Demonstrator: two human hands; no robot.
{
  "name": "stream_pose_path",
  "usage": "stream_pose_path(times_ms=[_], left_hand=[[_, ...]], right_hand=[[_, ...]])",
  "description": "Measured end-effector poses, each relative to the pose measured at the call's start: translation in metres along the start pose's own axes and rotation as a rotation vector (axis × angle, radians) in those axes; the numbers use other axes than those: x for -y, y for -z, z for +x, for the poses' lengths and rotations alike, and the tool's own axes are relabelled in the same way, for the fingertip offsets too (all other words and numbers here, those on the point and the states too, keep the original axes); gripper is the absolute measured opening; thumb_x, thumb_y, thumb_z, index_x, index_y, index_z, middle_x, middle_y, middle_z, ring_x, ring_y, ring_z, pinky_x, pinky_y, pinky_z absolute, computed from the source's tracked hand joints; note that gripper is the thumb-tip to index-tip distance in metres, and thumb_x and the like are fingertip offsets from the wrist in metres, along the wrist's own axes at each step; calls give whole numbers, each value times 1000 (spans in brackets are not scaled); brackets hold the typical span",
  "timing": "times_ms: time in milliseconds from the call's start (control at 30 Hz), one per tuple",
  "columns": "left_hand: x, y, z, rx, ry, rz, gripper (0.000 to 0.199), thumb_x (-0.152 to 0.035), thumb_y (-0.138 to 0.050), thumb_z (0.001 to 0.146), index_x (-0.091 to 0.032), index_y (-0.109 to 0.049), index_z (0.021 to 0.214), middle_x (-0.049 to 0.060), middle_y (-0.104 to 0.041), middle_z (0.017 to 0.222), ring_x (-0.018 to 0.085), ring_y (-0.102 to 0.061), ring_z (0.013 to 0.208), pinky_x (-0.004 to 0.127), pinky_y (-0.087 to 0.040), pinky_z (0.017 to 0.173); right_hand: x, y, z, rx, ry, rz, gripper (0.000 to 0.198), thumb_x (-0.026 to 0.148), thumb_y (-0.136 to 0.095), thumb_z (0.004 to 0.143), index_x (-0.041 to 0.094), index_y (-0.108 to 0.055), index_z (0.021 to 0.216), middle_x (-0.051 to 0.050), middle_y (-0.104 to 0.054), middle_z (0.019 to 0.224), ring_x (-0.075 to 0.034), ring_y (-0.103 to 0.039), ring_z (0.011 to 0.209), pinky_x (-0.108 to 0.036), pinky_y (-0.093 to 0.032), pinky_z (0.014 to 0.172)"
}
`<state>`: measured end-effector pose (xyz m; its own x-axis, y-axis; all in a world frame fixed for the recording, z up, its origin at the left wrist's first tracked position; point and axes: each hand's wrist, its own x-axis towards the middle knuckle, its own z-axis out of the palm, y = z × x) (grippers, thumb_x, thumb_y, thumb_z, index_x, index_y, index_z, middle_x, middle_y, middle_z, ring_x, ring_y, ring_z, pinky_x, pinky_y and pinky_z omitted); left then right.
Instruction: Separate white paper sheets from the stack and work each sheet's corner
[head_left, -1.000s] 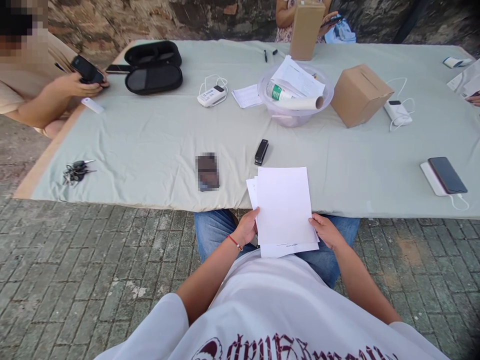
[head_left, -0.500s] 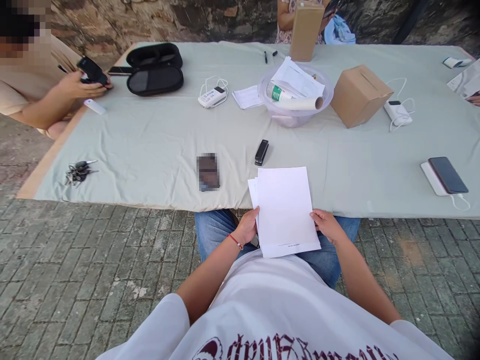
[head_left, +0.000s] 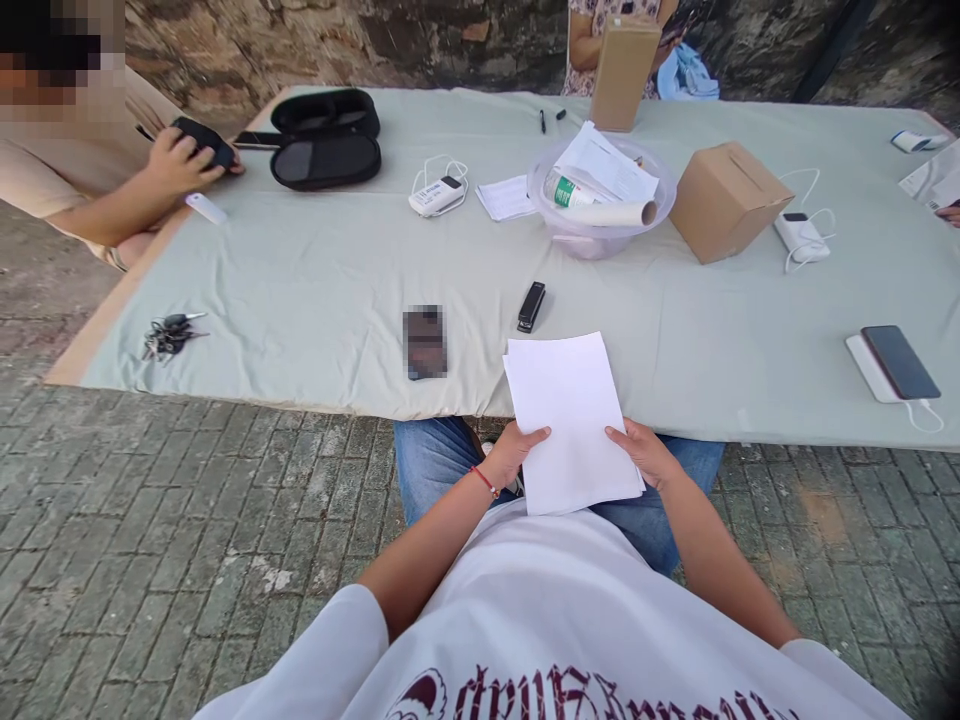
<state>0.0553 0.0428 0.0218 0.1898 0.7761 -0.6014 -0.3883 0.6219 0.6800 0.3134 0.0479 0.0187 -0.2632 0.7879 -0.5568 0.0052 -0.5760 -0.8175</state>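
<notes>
Papers (head_left: pixel 568 400) neater vs. b4, L hand (head_left: pixel 514 452) & R hand (head_left: pixel 648 454) gripping opp. sides.

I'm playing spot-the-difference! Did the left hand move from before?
Yes: the left hand has shifted slightly rightward, judged against the black stapler. Its thumb now lies farther over the white papers.

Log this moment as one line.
left hand: paper stack, left edge, thumb on top | right hand: right edge, thumb on top | near: black stapler | beyond: plastic basin
</notes>
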Motion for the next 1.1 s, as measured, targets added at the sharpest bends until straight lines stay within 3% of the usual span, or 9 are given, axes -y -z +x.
stream_pose_path(times_ms=[100,200,367,500,733,867,967,1100], left_hand=[[-12,-5,-5,32,-98,139,50,-38,-86,66,-12,-74,106,16,-72,116,33,-68,105,46,-51,98],[-46,-14,-10,136,-204,329,44,-41,-82,70,-12,-76,102,15,-75,107,34,-68,101,46,-54,91],[-123,-48,-2,312,-625,514,39,-31,-84,67,-14,-76,101,10,-75,108,34,-63,113,43,-49,100],[-158,-72,12,379,-724,498,35,-28,-86,65,-14,-76,96,10,-73,108,32,-62,114,40,-48,101],[-144,-62,33,351,-649,530,49,-33,-86,66,-11,-72,107,12,-72,111,30,-64,111,43,-48,101],[-138,-57,37,325,-636,653,47,-40,-82,70,-13,-71,108,13,-72,114,28,-64,109,42,-49,99],[-143,-60,35,323,-700,641,49,-43,-79,74,-13,-70,111,14,-70,119,28,-62,114,42,-48,101],[-147,-53,36,372,-724,575,55,-44,-81,70,-14,-69,115,13,-69,123,29,-60,119,44,-46,104]], right_hand=[[1,-3,-1,-19,-2,112,46,45,-82,70,25,-71,110,-6,-76,108,-27,-71,98,-45,-55,93],[16,12,0,-96,116,110,43,41,-87,64,23,-74,101,-5,-77,104,-27,-71,98,-47,-54,96],[78,39,11,-227,489,7,36,33,-88,64,25,-74,96,-3,-75,108,-26,-65,114,-44,-48,105],[123,47,16,-256,627,-68,46,31,-88,65,29,-70,107,-2,-72,116,-26,-63,115,-44,-50,103],[134,47,15,-177,616,-316,60,36,-89,63,23,-66,117,-5,-70,122,-30,-61,120,-48,-49,105],[132,46,19,-155,585,-411,50,46,-85,67,26,-70,110,-5,-72,118,-33,-63,117,-52,-51,102],[138,44,21,-199,630,-421,44,49,-82,71,30,-71,109,-3,-71,119,-32,-61,119,-50,-51,104],[144,43,20,-209,664,-377,54,49,-85,67,29,-69,114,-5,-70,123,-33,-60,121,-50,-52,103]])
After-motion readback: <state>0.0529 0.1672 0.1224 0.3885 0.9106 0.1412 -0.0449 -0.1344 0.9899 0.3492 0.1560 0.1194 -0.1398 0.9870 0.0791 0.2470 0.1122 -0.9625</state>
